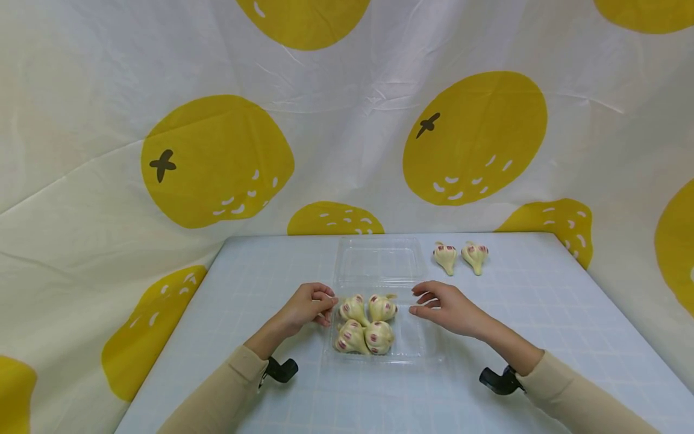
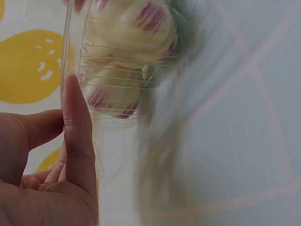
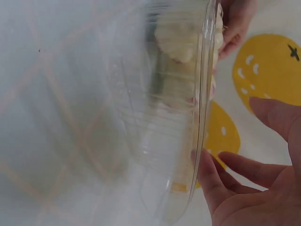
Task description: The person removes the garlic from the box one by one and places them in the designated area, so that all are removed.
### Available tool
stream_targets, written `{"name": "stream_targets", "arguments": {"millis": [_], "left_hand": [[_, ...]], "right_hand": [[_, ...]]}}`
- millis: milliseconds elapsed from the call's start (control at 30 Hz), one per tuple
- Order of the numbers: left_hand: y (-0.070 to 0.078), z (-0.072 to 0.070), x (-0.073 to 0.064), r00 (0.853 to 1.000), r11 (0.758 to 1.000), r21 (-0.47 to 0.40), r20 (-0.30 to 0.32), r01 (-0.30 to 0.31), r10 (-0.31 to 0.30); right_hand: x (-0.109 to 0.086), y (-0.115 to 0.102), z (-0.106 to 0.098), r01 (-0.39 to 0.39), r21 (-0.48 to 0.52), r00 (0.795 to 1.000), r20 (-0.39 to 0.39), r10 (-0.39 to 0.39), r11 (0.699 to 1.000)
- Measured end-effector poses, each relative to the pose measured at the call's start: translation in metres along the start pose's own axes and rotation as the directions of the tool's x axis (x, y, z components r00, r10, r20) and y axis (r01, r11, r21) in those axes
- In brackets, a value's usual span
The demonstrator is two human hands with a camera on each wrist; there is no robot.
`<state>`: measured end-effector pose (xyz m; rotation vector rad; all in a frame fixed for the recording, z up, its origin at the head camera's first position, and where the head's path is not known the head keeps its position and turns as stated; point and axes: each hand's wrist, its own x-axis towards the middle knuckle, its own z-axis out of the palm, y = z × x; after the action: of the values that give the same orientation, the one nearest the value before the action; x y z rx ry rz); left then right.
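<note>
A clear plastic clamshell box [image 1: 414, 334] lies open on the table, its lid [image 1: 379, 260] folded back to the far side. Several garlic bulbs, cream with purple patches, fill the left part of the base; one of them [image 1: 379, 337] is at the near side. My left hand [image 1: 311, 304] pinches the left rim between thumb and finger, as the left wrist view shows up close. Over the right side of the base hovers my right hand [image 1: 447, 306], fingers loosely bent and apart, a fingertip [image 3: 207, 172] right at the rim [image 3: 202, 94] and nothing held.
Two more garlic bulbs, one left [image 1: 445, 257] and one right [image 1: 475, 257], lie beyond the box at the back right. A pale checked cloth [image 1: 260, 265] covers the table. Behind it hangs a white curtain [image 1: 347, 150] printed with yellow fruit.
</note>
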<state>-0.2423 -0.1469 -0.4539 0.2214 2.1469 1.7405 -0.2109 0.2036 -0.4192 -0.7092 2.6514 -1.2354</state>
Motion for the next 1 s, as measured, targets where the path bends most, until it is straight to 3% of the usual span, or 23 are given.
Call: {"name": "stream_targets", "arguments": {"millis": [633,1000], "left_hand": [[0.001,0.0,0.0,1.0,1.0,-0.006,0.01,-0.001,0.001],[0.001,-0.001,0.0,1.0,1.0,-0.001,0.006,0.001,-0.001]], "right_hand": [[0.024,-0.014,0.033,-0.046,-0.064,0.993,0.107,0.053,0.997],[0.033,-0.01,0.053,-0.051,0.068,0.993,0.114,0.043,0.996]]}}
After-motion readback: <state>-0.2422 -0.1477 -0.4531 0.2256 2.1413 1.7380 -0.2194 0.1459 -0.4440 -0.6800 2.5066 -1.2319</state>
